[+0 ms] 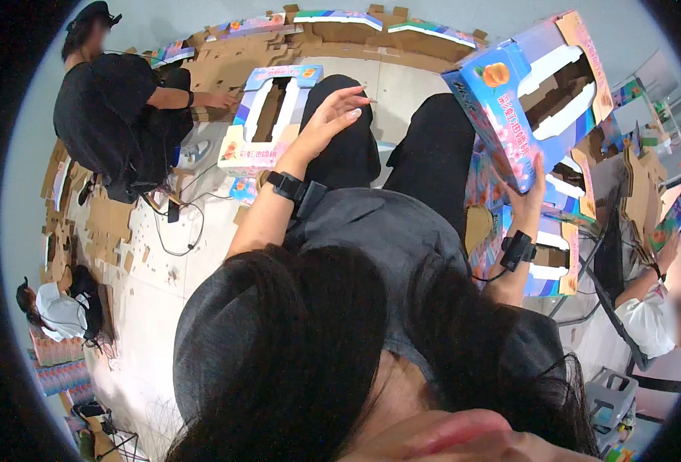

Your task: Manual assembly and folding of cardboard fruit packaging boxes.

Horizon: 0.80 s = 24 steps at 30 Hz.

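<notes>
You've got the printed box [510,104] gripped at its lower corner in your right hand [527,196], tilted near some stacked boxes [540,217]; brown cardboard shows through its window. Your left hand [331,123] is loosely spread beside a second box [256,115], brown inside too.

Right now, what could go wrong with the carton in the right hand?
Slipping: only the right hand grips the printed box, near its lower end; the left hand looks empty, so the box might tip. Knocking: it could bump the other boxes close by. Snagging: the cable by the right wristband might catch.
</notes>
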Each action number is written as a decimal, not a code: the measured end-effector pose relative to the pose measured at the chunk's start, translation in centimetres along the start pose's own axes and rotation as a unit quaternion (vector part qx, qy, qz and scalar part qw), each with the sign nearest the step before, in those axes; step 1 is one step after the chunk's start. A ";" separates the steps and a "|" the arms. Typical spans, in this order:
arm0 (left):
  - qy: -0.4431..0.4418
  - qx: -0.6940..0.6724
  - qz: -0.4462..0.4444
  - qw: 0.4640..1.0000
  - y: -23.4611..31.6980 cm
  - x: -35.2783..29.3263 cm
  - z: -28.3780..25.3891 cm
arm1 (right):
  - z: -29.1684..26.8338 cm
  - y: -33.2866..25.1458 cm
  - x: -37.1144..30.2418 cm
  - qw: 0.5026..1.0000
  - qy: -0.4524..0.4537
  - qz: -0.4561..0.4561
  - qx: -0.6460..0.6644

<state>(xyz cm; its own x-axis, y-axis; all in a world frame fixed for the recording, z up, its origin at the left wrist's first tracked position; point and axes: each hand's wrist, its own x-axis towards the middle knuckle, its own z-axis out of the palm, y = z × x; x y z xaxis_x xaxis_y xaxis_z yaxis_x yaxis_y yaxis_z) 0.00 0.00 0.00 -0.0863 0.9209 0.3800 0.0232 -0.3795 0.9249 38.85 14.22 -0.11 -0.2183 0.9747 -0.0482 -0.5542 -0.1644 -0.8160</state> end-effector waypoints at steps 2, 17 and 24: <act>-0.003 0.024 0.007 1.000 0.4 -0.5 0.1 | -0.8 -0.1 0.2 0.999 0.039 0.006 0.000; -0.015 0.094 0.010 0.995 -1.3 0.4 -4.9 | -2.3 -1.5 1.4 0.972 0.216 -0.035 -0.081; -0.011 0.131 0.037 0.991 -1.9 0.5 -4.9 | -5.1 -0.8 2.7 0.970 0.242 -0.023 -0.006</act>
<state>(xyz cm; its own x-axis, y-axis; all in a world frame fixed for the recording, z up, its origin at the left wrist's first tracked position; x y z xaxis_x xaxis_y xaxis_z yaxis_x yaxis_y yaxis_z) -4.92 0.77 -1.60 -0.0533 0.8941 0.4446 0.2859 -0.4130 0.8647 42.81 17.76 -2.50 0.2114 0.9383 -0.2737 -0.5439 -0.1198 -0.8306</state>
